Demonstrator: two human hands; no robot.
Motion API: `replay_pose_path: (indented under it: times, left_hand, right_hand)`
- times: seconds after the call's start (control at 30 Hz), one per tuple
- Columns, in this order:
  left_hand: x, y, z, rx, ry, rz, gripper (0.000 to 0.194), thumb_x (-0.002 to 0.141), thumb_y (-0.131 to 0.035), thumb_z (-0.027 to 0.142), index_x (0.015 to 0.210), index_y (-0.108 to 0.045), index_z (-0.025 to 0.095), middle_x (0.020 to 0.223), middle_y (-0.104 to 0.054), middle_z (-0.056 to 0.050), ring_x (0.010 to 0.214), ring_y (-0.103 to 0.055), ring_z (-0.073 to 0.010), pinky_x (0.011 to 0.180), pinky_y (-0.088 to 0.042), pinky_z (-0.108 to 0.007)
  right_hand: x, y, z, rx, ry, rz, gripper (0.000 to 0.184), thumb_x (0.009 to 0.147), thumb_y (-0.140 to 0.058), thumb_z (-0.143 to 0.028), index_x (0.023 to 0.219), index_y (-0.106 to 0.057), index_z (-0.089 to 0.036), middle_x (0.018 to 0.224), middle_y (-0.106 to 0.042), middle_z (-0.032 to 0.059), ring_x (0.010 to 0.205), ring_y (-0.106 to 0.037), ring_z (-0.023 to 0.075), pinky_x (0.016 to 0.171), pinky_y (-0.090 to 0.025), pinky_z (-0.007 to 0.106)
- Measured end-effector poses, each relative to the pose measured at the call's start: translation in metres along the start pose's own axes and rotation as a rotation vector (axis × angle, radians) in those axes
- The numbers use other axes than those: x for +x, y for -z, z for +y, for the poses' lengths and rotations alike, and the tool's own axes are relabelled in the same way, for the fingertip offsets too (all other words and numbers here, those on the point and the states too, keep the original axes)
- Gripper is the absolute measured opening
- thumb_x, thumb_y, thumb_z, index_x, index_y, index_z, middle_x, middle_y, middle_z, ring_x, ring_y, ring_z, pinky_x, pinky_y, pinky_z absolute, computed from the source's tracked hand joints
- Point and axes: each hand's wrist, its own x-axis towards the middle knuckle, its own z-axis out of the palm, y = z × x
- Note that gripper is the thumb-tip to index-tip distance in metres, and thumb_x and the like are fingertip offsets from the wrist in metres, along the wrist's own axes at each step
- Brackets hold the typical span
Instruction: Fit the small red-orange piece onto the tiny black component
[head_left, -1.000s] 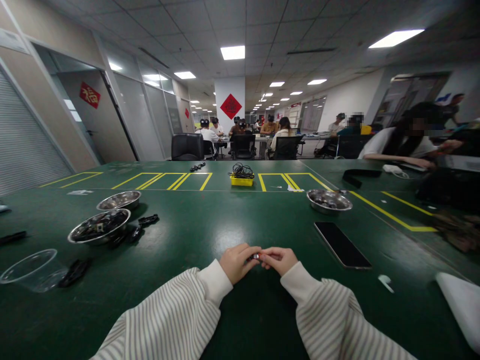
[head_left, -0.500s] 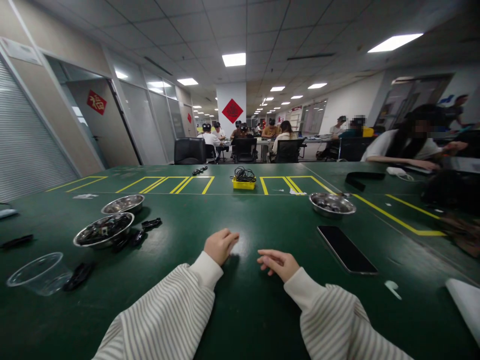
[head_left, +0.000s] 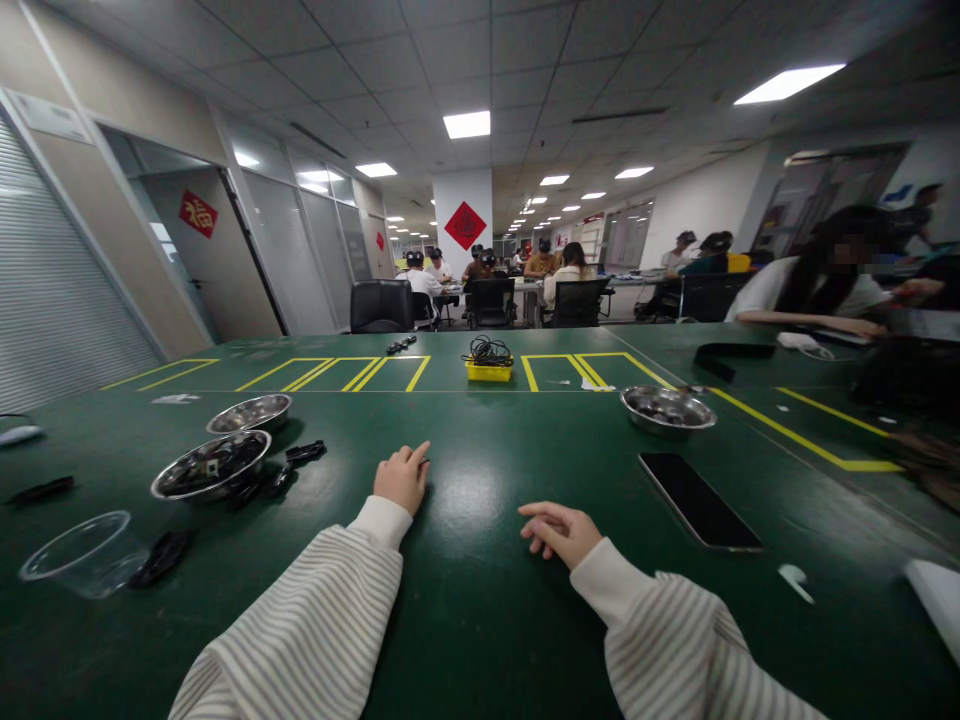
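My left hand point(head_left: 403, 478) is over the green table point(head_left: 480, 620), its index finger stretched forward and the others partly bent; nothing shows in it. Further right, my right hand point(head_left: 561, 531) hovers or rests with loosely stretched fingers pointing left, holding nothing. Left of my left hand lie small black parts point(head_left: 306, 453), beside a metal bowl point(head_left: 169, 490) filled with dark pieces. A second metal bowl point(head_left: 247, 413) stands just behind it. Nearest to my right hand is a black phone point(head_left: 697, 500) lying flat.
A clear plastic cup point(head_left: 82, 560) stands at the left. On the right are a metal bowl point(head_left: 667, 428) with dark contents and a white earbud point(head_left: 795, 580). A yellow box point(head_left: 489, 372) of black cables sits at the back. A person point(head_left: 825, 280) leans on the table at right.
My left hand has moved left and slightly forward, away from the right hand, with its index finger straighter. My right hand has hardly moved.
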Motion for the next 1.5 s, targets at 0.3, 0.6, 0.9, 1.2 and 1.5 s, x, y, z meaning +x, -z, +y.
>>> replay_pose_path:
  times: [0.3,0.6,0.9,1.2,1.5]
  left_hand:
    - [-0.035,0.004,0.09,-0.418,-0.667,-0.186,0.026,0.077,-0.047,0.028,0.101,-0.053,0.023,0.084,-0.055,-0.002,0.078,-0.048,-0.0133,0.069,-0.039,-0.024]
    - [0.012,-0.007,-0.004,-0.068,0.056,0.124,0.034,0.072,-0.049,0.031,0.102,-0.056,0.016,0.101,-0.048,-0.01,0.09,-0.044,-0.0224,0.078,-0.037,-0.034]
    - [0.012,-0.015,-0.001,-0.331,-0.037,-0.064,0.016,0.073,-0.05,0.024,0.083,-0.062,0.018,0.077,-0.06,-0.002,0.072,-0.05,-0.0127,0.071,-0.04,-0.025]
    - [-0.045,0.014,0.102,-0.928,-0.393,0.059,0.02,0.075,-0.051,0.026,0.087,-0.064,0.018,0.067,-0.044,-0.002,0.064,-0.044,-0.0098,0.057,-0.038,-0.021]
    - [-0.042,0.007,0.095,-0.573,-0.334,-0.145,0.042,0.066,-0.058,0.034,0.105,-0.052,0.019,0.076,-0.049,-0.001,0.067,-0.049,-0.012,0.061,-0.041,-0.023]
  right_hand:
    - [0.001,-0.002,-0.001,0.007,0.031,0.031,0.026,0.064,-0.051,-0.028,0.083,-0.059,-0.012,0.06,-0.061,0.0031,0.044,-0.054,0.0093,0.036,-0.039,0.019]
    - [0.0,0.003,-0.003,-0.053,0.0,0.038,0.023,0.066,-0.05,-0.026,0.082,-0.06,-0.013,0.063,-0.063,0.004,0.045,-0.055,0.0089,0.037,-0.04,0.018]
    - [0.002,0.006,-0.005,-0.05,-0.03,-0.027,0.025,0.068,-0.052,-0.033,0.079,-0.06,-0.011,0.062,-0.062,0.0049,0.046,-0.056,0.0097,0.04,-0.041,0.02]
    - [0.004,0.006,-0.006,0.309,-0.14,-0.107,0.045,0.052,-0.064,-0.049,0.076,-0.062,-0.011,0.057,-0.061,0.004,0.039,-0.049,0.007,0.036,-0.036,0.019]
    - [0.006,0.012,-0.005,0.122,-0.043,0.098,0.028,0.053,-0.067,-0.034,0.069,-0.063,-0.012,0.053,-0.06,0.0025,0.047,-0.055,0.0109,0.041,-0.04,0.02]
